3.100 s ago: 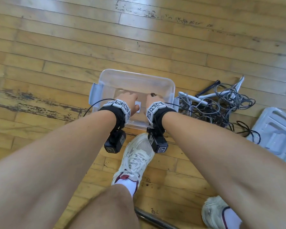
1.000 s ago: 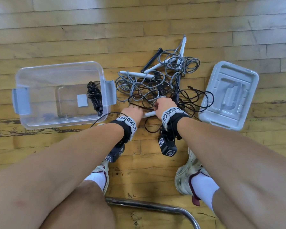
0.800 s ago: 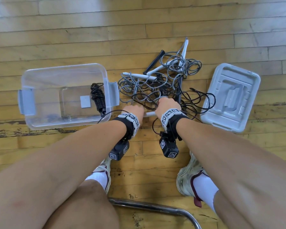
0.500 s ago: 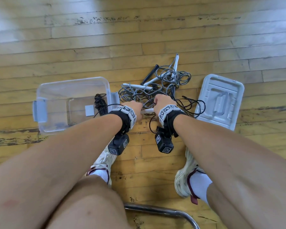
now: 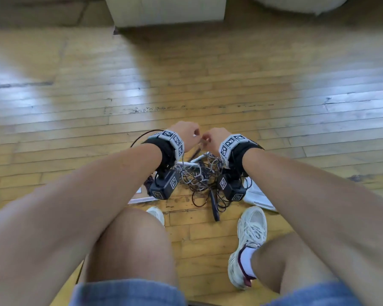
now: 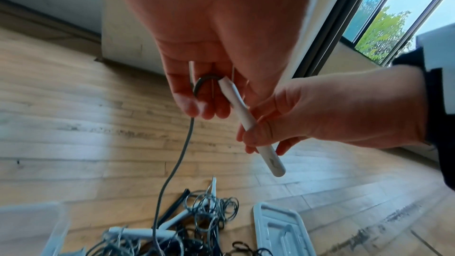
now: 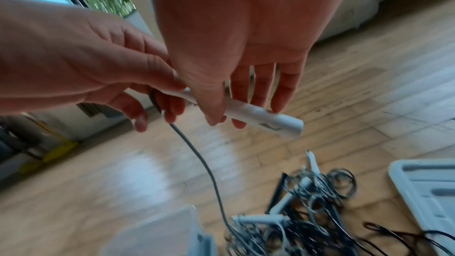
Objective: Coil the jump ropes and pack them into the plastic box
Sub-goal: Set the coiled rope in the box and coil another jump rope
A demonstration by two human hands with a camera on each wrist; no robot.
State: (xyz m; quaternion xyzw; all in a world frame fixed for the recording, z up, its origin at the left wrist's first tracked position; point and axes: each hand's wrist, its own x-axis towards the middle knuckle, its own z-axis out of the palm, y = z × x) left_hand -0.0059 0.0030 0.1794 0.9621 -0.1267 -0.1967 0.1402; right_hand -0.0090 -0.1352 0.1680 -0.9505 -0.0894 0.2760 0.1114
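Two hands up, close together above the rope pile. Right hand (image 6: 332, 116) has thumb and fingers pinching a white cylindrical plastic jump-rope handle (image 6: 251, 124), which tilts down toward the floor. Left hand (image 6: 204, 69) has fingers curled round the grey cord (image 6: 182, 153) where it leaves the handle's top end; the cord makes one small loop in the fingers, then hangs down to the pile.

One tangled heap of grey and black jump ropes (image 7: 307, 213) lies on the floor below the hands. At least three more white handles stick out of it, plus one black handle (image 5: 214, 207) lying nearest the person's feet. Exact rope count can't be read, too tangled and blurred.

One clear plastic box (image 6: 32, 227) sits just left of the heap, mostly cut off in all views, so I can't tell its contents. One pale grey moulded plastic lid (image 6: 280, 229) lies flat just right of the heap.

Two white trainers (image 5: 250, 244) are planted near the pile. Each wrist wears one black strap with white tag blocks and one black camera box.

Surface: worn yellow wood-strip floor (image 5: 208, 85), scuffed, with bright glare patches. Room: pale wall or column base at the far edge, and a dark-framed window (image 6: 384, 17) with green foliage outside.
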